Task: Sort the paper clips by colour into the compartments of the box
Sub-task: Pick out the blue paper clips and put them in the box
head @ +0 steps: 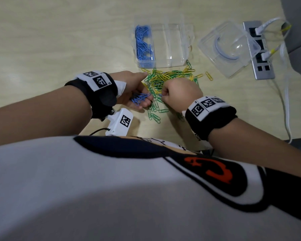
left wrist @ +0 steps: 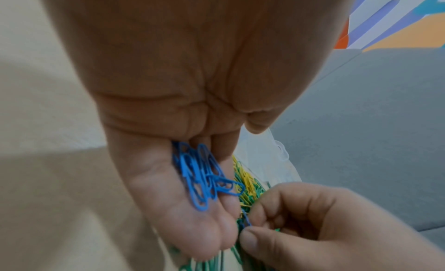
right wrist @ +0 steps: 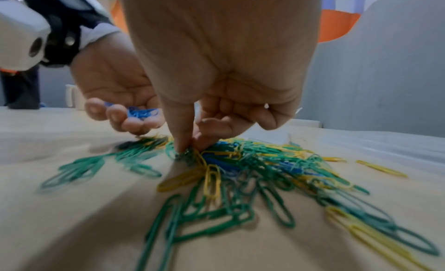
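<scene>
A clear compartment box (head: 174,40) stands at the back; its left compartment holds blue paper clips (head: 143,44), and the other compartments look bare. In front of it lies a mixed pile of green and yellow clips (head: 170,76) (right wrist: 240,170), with a few blue ones in it. My left hand (head: 139,92) (left wrist: 168,199) lies palm up at the pile's left edge, fingers curled under a bunch of blue clips (head: 139,99) (left wrist: 204,180) (right wrist: 142,112). My right hand (head: 162,94) (right wrist: 187,147) reaches down into the pile and pinches one blue clip (left wrist: 246,220) between thumb and forefinger.
A clear plastic lid (head: 229,47) lies right of the box. Beyond it sits a grey power strip (head: 261,49) with white cables (head: 285,101) running down the right side. A white marker-tagged device (head: 120,122) hangs under my left wrist near the table's front edge.
</scene>
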